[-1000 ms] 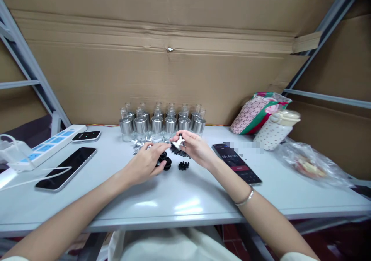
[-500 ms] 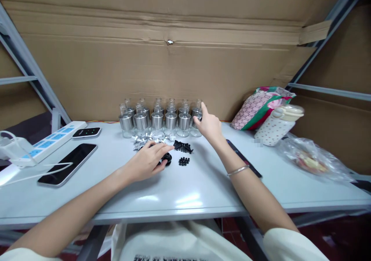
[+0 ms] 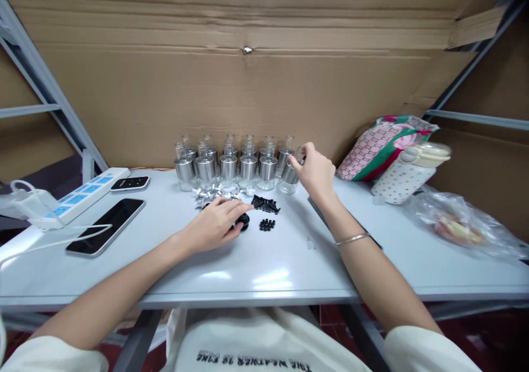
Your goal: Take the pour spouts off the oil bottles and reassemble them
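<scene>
My right hand (image 3: 317, 169) is closed around the neck of a glass bottle (image 3: 290, 174) with a metal sleeve, at the right end of the front row. This bottle leans over, its base at table level. Several matching glass bottles (image 3: 248, 167) stand upright in two rows to its left. My left hand (image 3: 215, 222) lies with its fingers stretched over round black parts (image 3: 243, 222), which it partly covers. Beyond its fingertips are a heap of silvery parts (image 3: 212, 194), a group of slim black pieces (image 3: 264, 203) and a cluster of small black plugs (image 3: 267, 225).
On the left lie a phone (image 3: 106, 227), a power strip (image 3: 85, 193) and a small black-faced device (image 3: 130, 183). To the right are a patterned pouch (image 3: 372, 149), a dotted drink bottle (image 3: 403, 180) and a clear plastic bag (image 3: 458, 223). Cardboard (image 3: 231, 91) walls off the back.
My right hand has turned and taken hold of the end bottle by its neck, and that bottle now tilts. The left hand stays over the black parts. The view has shifted slightly.
</scene>
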Demonstrator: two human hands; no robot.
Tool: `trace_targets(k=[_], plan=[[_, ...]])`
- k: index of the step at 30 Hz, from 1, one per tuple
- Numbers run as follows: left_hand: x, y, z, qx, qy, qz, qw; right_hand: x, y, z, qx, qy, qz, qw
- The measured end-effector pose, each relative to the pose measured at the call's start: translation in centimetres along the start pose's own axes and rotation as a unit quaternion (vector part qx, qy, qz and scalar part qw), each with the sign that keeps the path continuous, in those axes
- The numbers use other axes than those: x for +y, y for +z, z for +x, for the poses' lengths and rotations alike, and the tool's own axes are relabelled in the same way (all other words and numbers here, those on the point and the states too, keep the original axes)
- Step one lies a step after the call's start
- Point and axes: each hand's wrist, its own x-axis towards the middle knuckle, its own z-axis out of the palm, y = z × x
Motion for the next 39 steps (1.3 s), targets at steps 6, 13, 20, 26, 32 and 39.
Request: trace_targets(k=[6, 13, 20, 26, 32, 39], plan=[[0.1, -0.1, 0.0, 0.002, 0.005, -0.005, 1.000, 1.2, -1.2, -0.6, 0.113, -0.037, 0.110, 0.987], [-0.1, 0.3, -0.1, 0.044, 0.000, -0.047, 0.998, 0.2, -4.4, -1.7, 0.273, -0.091, 0.359, 0.888], [-0.1, 0.8, -0.3, 0.096, 0.035, -0.169, 0.980, -4.5, -5.4, -5.9, 0.163, -0.228, 0.466, 0.839], [0.0, 1.5, -0.4, 0.049, 0.020, -0.221, 0.974, -6.9, -5.4, -8.0, 0.091, -0.348, 0.471, 0.806], [0.5, 1.6, -0.3, 0.054, 0.027, -0.219, 0.974, -6.6, -4.3, -8.4, 0.056, -0.376, 0.459, 0.803], [0.6, 1.4, -0.3, 0.081, 0.026, -0.222, 0.971, -7.9, -6.3, -7.4, 0.025, -0.155, 0.668, 0.727]])
